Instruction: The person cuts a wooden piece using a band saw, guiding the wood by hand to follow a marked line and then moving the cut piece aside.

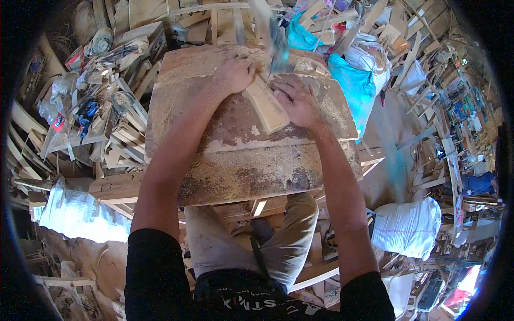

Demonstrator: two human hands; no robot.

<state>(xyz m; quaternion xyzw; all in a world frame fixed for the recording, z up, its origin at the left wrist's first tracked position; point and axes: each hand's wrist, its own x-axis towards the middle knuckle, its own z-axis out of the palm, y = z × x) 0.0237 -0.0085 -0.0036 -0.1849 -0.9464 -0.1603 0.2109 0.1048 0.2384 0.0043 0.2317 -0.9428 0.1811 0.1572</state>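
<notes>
A pale, slightly curved wooden piece (266,111) lies flat on the worn, sawdust-covered worktable (225,166). My left hand (235,75) is closed at its far left edge, fingers curled. Against the right edge, my right hand (297,105) grips the same piece, with fingers bent toward its far part. Between the two hands, a thin upright saw blade (267,81) meets the wood, below a blurred blue-green machine part (279,53). It looks like a band saw. The fingertips' exact contact is partly hidden.
Heaped wood offcuts (126,91) crowd the left side, with a blue power tool (87,115) and a plastic bottle (53,117) among them. Turquoise sacking (353,85) hangs at the table's right edge. A stuffed white sack (407,227) stands at the lower right.
</notes>
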